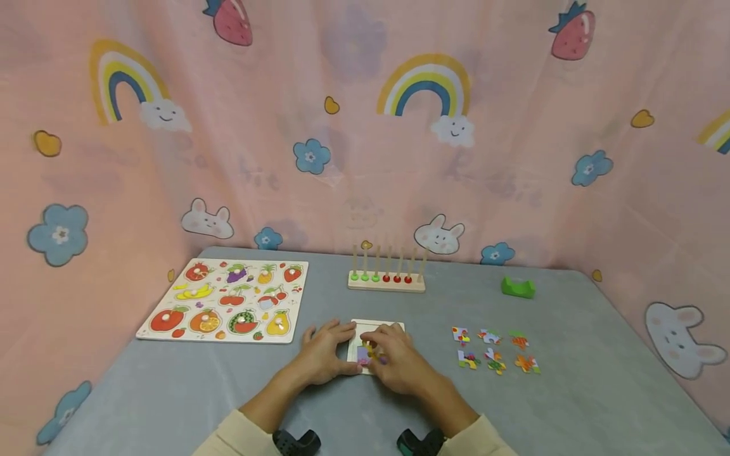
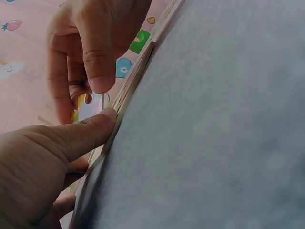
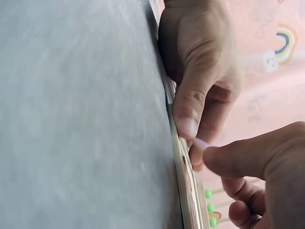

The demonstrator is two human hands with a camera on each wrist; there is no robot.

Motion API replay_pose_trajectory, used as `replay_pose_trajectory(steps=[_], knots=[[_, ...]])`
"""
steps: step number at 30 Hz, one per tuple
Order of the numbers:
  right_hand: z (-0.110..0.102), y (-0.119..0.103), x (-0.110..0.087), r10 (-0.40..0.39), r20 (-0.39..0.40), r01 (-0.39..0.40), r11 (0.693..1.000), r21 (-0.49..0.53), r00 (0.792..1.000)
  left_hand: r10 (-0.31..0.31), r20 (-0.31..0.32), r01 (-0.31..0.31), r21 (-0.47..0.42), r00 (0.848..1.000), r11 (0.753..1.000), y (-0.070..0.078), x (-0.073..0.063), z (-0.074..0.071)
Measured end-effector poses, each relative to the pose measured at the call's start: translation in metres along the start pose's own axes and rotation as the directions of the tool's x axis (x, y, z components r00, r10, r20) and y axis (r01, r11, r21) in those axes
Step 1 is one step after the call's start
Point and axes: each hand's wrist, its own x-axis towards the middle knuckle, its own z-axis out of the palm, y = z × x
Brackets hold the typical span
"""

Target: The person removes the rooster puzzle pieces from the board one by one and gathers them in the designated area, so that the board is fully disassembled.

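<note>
A person in cream sleeves works over a small tray (image 1: 360,328) on the near middle part of the desk (image 1: 342,411), whose grey surface looks matt and soft. The tray is flat, pale and rectangular. The left hand (image 1: 324,354) grips its left side, thumb at the near edge and fingers on the far part. The right hand (image 1: 397,360) is over the tray's right part, thumb and fingers clamped on a puzzle piece (image 3: 200,144). From the head view it is hard to tell whether the purple and yellow patch beneath those fingers is one piece or more.

The left wrist view shows what the head view hides: the held piece is thin, tilted up from the tray and seen almost edge-on. The right wrist view shows the layered, wood-like edge of the tray and the left thumb pressed against it.

Only the head view shows six loose pieces (image 1: 496,365), knobbed and brightly printed, in two rows right of the tray. A fruit board (image 1: 199,337) with rounded pictures lies to the left. Behind the tray stands a wooden rack (image 1: 386,287) of slim pegs with round green and red beads; a scooped green block (image 1: 518,291) sits farther right. A pink printed curtain (image 1: 513,126) hangs behind.
</note>
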Motion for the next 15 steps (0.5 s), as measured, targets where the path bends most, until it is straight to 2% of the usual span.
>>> replay_pose_trajectory(steps=[15], knots=[[-0.023,-0.008,-0.011,-0.007,-0.053,0.012,0.996,0.094,0.999,-0.015,-0.001,0.015,0.003,1.0,1.0,0.001,0.0,0.001]])
